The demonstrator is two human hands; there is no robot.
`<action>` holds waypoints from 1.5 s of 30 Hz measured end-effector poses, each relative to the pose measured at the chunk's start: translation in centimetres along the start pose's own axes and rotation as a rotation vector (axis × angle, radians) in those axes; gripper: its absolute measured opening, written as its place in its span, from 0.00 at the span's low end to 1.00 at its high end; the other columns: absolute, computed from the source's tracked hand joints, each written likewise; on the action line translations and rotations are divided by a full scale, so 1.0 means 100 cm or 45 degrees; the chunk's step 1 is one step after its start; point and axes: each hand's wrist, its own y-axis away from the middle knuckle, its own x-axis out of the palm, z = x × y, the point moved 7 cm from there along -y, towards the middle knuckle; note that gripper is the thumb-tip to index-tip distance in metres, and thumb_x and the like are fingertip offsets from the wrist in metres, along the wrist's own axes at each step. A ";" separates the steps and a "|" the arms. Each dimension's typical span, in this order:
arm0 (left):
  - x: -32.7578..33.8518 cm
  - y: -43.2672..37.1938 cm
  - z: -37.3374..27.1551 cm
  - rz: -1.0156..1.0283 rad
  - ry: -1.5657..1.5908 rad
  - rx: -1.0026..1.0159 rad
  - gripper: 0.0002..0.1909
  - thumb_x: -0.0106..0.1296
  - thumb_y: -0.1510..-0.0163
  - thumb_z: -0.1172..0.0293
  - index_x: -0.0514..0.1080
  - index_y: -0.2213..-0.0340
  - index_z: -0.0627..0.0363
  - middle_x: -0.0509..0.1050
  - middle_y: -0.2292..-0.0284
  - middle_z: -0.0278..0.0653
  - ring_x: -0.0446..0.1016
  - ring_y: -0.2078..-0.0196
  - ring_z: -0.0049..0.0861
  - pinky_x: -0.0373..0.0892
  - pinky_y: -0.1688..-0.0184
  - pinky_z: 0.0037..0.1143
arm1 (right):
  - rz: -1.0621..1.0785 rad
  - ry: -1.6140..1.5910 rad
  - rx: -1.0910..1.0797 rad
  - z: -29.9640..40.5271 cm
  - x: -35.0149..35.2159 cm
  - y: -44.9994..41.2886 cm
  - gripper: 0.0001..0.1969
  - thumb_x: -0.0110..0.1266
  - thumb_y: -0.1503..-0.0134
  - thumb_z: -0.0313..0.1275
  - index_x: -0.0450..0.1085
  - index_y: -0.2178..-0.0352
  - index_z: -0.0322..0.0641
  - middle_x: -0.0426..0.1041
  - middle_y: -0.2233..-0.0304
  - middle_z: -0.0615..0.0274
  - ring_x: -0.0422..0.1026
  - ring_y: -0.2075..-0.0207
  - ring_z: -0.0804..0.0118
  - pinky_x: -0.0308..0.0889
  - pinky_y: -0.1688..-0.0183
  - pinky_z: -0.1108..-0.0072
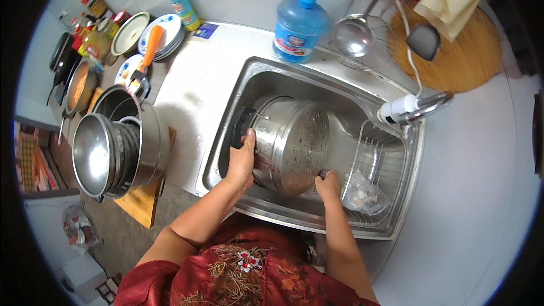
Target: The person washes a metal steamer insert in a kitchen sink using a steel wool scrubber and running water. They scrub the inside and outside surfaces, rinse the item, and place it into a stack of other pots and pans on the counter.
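A large stainless steel pot (276,136) lies tilted on its side in the metal sink (344,131), its round base turned to the right. Dark spots and wet-looking marks dot that base; whether they are holes or drops I cannot tell. My left hand (242,157) grips the pot at its left side, by the black handle (242,127). Close to the lower right edge of the base, my right hand (328,185) is closed around a small dark grey scourer (324,174), mostly hidden by the fingers.
A wire basket (356,161) with a clear plastic bag (365,195) sits at the sink's right, below the faucet (425,108). Behind the sink stands a blue pump bottle (301,25). Left, a big pot (155,144) holds stacked metal bowls (93,153), near plates (163,29) and an orange-handled tool (152,44).
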 end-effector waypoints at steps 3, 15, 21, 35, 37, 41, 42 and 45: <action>0.018 0.001 -0.011 0.046 0.027 0.020 0.20 0.47 0.41 0.60 0.68 0.58 0.68 0.71 0.61 0.40 0.67 0.59 0.22 0.62 0.53 0.24 | 0.009 -0.660 -0.107 0.004 -0.049 0.040 0.13 0.49 0.50 0.25 0.64 0.61 0.34 0.70 0.74 0.61 0.69 0.73 0.69 0.66 0.68 0.77; 0.067 0.007 0.001 0.233 -0.184 0.300 0.13 0.49 0.42 0.64 0.73 0.65 0.63 0.71 0.70 0.30 0.65 0.68 0.13 0.61 0.64 0.18 | -0.445 -2.209 -0.119 -0.008 -0.234 -0.004 0.11 0.48 0.50 0.26 0.66 0.64 0.39 0.70 0.67 0.64 0.68 0.67 0.68 0.66 0.69 0.72; 0.067 0.002 0.013 0.258 -0.103 0.311 0.13 0.50 0.42 0.64 0.72 0.63 0.63 0.72 0.68 0.31 0.66 0.65 0.14 0.62 0.61 0.18 | -0.434 -1.936 -0.421 0.006 -0.278 -0.018 0.12 0.48 0.50 0.25 0.66 0.62 0.37 0.71 0.66 0.62 0.68 0.69 0.70 0.66 0.69 0.74; 0.097 0.031 0.026 0.370 -0.520 0.368 0.19 0.49 0.42 0.60 0.67 0.79 0.63 0.61 0.82 0.26 0.57 0.78 0.13 0.57 0.77 0.21 | -0.697 -0.959 -0.436 0.025 -0.291 -0.052 0.10 0.51 0.51 0.26 0.64 0.66 0.34 0.69 0.74 0.63 0.68 0.75 0.70 0.66 0.72 0.77; 0.099 0.035 0.025 0.364 -0.513 0.358 0.19 0.48 0.42 0.61 0.66 0.79 0.64 0.61 0.83 0.27 0.56 0.78 0.14 0.57 0.77 0.21 | -0.762 -0.583 -0.437 0.028 -0.294 -0.056 0.11 0.52 0.52 0.26 0.64 0.67 0.33 0.68 0.76 0.64 0.67 0.77 0.70 0.65 0.72 0.78; 0.097 0.035 0.030 0.377 -0.552 0.346 0.19 0.48 0.42 0.61 0.66 0.80 0.64 0.60 0.84 0.27 0.56 0.78 0.14 0.57 0.77 0.22 | -0.728 -0.392 -0.415 0.027 -0.284 -0.058 0.11 0.54 0.55 0.25 0.65 0.69 0.30 0.69 0.78 0.61 0.69 0.77 0.71 0.65 0.71 0.79; 0.094 0.035 0.032 0.373 -0.589 0.341 0.19 0.48 0.42 0.61 0.66 0.80 0.64 0.60 0.84 0.27 0.56 0.79 0.14 0.57 0.77 0.22 | -0.718 -0.469 -0.377 0.023 -0.280 -0.058 0.12 0.54 0.55 0.25 0.65 0.69 0.30 0.70 0.77 0.60 0.69 0.76 0.70 0.65 0.71 0.79; 0.098 0.034 0.033 0.400 -0.516 0.378 0.19 0.48 0.42 0.62 0.66 0.81 0.64 0.60 0.84 0.28 0.56 0.79 0.14 0.56 0.78 0.22 | -0.726 -0.610 -0.378 0.017 -0.272 -0.060 0.12 0.53 0.55 0.25 0.65 0.68 0.30 0.72 0.74 0.58 0.70 0.75 0.69 0.66 0.69 0.79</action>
